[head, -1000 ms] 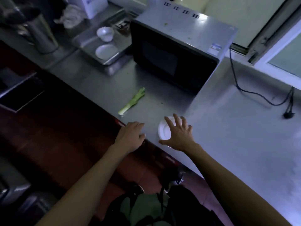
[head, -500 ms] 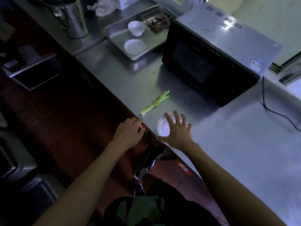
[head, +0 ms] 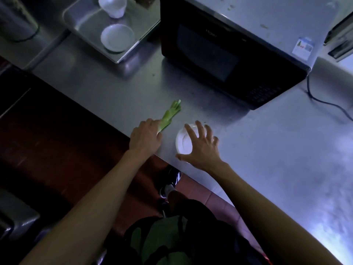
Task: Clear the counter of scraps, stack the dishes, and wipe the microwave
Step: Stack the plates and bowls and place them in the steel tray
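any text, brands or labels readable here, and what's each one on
"Haier", faint: on the door of the microwave, above its window; that is my best reading.
Sticker on the microwave top, right edge: print too small to read.
Keypad on the microwave front: markings too dark to read.

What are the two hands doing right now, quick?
Left hand: on the near end of the green stalk; whether it grips cannot be told.
Right hand: open, fingers spread over the small white dish.

2 hands (head: pixel 146 135), 2 saucers (head: pixel 182 142), 1 cup (head: pixel 113 5), 1 scallion scrap (head: pixel 170 115), 1 microwave (head: pixel 229 48), 1 tray (head: pixel 86 29), approx.
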Motion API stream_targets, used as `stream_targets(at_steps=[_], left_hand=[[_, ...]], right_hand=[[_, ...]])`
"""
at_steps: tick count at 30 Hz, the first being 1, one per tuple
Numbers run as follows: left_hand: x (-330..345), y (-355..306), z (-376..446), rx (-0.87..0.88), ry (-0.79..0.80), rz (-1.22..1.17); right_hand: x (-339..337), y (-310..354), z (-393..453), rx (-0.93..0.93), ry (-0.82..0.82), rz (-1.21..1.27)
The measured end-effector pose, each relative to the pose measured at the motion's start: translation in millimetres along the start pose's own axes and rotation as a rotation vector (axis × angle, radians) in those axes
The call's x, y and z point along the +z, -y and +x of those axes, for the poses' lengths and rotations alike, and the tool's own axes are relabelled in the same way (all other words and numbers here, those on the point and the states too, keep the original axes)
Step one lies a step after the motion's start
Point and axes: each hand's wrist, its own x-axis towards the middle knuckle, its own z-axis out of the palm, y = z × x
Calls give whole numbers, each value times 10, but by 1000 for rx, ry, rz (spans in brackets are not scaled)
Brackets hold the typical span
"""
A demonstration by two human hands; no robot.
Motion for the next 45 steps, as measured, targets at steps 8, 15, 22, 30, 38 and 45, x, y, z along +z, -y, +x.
stream_targets(at_steps=[8, 15, 22, 30, 38, 45], left_hand=[[140, -71, 359, -6, 65, 20], [194, -9, 425, 14, 69, 64], [-22, 308, 406, 25, 41, 5], [-765, 1165, 486, 6, -77, -41], [-1618, 2279, 523, -20, -187, -86], [-2089, 2929, 570, -33, -247, -111]], right_hand=[[13, -26, 215, 33, 26, 22], [-1, 1, 280, 61, 35, 17], [-105, 238, 485, 73, 15, 10], [-410, 1098, 941, 25, -44, -23], [-711, 2280, 1456, -27, -135, 31], [-834, 2974, 1790, -46, -209, 26]])
